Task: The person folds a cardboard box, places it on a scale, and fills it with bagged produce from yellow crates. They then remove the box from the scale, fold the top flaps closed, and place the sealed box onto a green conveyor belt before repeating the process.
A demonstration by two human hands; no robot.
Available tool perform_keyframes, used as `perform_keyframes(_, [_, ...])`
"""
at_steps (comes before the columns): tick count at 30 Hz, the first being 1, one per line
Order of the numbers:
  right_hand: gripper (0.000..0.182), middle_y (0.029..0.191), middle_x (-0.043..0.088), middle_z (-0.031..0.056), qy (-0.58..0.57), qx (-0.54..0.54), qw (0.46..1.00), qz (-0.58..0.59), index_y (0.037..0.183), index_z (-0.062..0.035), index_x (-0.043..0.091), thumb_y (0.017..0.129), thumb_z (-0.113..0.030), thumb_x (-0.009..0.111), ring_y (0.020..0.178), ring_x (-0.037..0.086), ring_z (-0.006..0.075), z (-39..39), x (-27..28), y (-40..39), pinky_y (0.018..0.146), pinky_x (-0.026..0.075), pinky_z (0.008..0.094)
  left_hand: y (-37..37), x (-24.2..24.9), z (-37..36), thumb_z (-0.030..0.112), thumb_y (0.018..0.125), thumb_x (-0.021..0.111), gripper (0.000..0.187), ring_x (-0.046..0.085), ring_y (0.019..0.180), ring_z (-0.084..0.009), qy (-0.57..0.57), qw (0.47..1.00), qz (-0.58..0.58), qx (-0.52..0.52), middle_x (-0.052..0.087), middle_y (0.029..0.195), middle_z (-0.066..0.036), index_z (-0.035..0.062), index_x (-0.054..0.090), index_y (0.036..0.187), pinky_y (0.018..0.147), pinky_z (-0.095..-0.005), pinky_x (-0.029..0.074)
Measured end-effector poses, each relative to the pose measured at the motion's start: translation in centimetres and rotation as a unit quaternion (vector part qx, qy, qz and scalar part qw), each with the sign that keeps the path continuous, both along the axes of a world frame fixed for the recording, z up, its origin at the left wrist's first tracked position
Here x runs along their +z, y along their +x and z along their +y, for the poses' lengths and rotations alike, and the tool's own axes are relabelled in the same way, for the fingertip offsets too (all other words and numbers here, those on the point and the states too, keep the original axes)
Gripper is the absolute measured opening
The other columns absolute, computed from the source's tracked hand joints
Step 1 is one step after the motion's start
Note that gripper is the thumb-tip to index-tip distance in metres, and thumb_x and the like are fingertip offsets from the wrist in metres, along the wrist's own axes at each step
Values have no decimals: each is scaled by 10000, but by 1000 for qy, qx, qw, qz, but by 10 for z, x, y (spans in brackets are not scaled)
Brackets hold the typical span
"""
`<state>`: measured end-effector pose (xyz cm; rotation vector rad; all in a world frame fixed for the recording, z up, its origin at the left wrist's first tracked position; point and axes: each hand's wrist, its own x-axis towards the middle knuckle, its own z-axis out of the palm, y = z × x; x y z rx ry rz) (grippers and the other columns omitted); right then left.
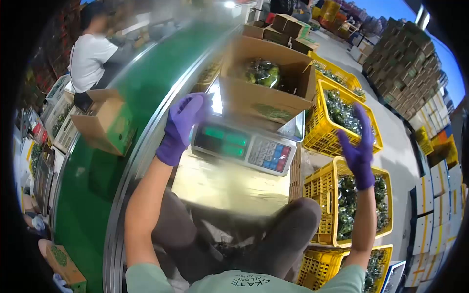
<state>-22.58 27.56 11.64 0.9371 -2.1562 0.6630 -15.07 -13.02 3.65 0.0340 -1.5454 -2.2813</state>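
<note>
A cardboard box (266, 105) stands open on a digital scale (242, 148) in front of me, with bagged green produce (264, 73) inside. My left hand (185, 119), in a purple glove, is raised left of the box near the scale's display; its fingers are bent together and blurred, and what they hold, if anything, is unclear. To the right, my right hand (359, 146), also gloved in purple, is raised over the yellow crates with thumb and fingers apart and nothing in it. Below it, a yellow crate (322, 195) holds bagged greens (346, 205).
A green conveyor (88, 195) runs along my left, carrying an open carton (110, 122). Beyond it is a co-worker (93, 58) in white. More yellow crates (320, 129) line the right side, with stacked boxes (405, 68) farther off.
</note>
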Motion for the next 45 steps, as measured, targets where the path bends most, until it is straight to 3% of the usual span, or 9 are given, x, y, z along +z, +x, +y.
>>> perform_keyframes(5, [562,1331,510,210,-235,-250,919,-193,1398,84,363,922,-109,591,1215,499,272,251,-171,-36,1055,373,369,0,7,-4,227,980,518,309,682,908,-235,-38,997,19,58,682,1028,-155,-19,593,1152,827,-356,545])
perform_keyframes(8, [697,1427,421,261,48,-440,785,-434,1369,112,364,904,-327,638,1284,461,334,444,-392,30,1061,373,368,-1,5,3,227,980,517,306,683,896,-227,-47,996,7,78,685,1020,-144,-17,601,1144,823,-349,545])
perform_keyframes(12, [324,1368,463,248,164,-516,616,-571,1169,-301,646,870,-408,583,1232,506,324,405,-446,84,999,426,493,-10,-9,4,225,980,520,296,683,879,-218,-73,993,13,88,689,1003,-131,-11,614,1131,817,-338,544])
perform_keyframes(16, [283,917,687,174,34,-372,708,-599,968,-100,698,769,-297,734,903,658,406,364,-400,78,873,514,457,-13,-13,0,210,980,517,289,684,897,-219,-104,991,-12,87,688,1003,-139,-19,609,1132,823,-334,550])
perform_keyframes(24, [839,1363,453,219,188,-556,605,-539,1300,-174,456,592,-273,895,1212,519,365,371,-387,97,952,490,439,-14,-23,-8,182,969,537,253,686,870,-224,-56,995,-9,85,690,978,-132,-11,626,1105,818,-339,555])
perform_keyframes(29, [299,1064,654,210,376,-514,643,-426,1068,-97,655,784,-187,680,1037,627,344,405,-426,80,855,524,427,-9,-15,1,174,968,537,228,681,816,-192,-71,995,-14,70,694,947,-102,8,637,1088,757,-306,548])
perform_keyframes(32, [182,930,680,161,383,-488,709,-335,1024,-70,643,851,-89,592,834,667,284,387,-386,74,678,523,366,-9,-13,2,172,968,534,226,677,817,-187,-86,993,-23,79,692,955,-98,10,637,1086,760,-296,542])
perform_keyframes(34, [111,787,618,51,-265,-375,819,-344,957,-76,599,875,-17,552,644,567,169,389,-363,57,564,444,275,-8,-14,2,174,965,538,227,675,821,-189,-70,996,-5,62,688,960,-102,5,634,1083,764,-291,540])
perform_keyframes(45, [145,1028,609,115,-30,21,949,314,1001,-42,625,864,-9,593,1006,581,265,-41,98,14,864,483,344,5,5,17,174,958,551,237,678,837,-197,-87,996,-6,30,688,957,-121,3,631,1101,780,-299,545])
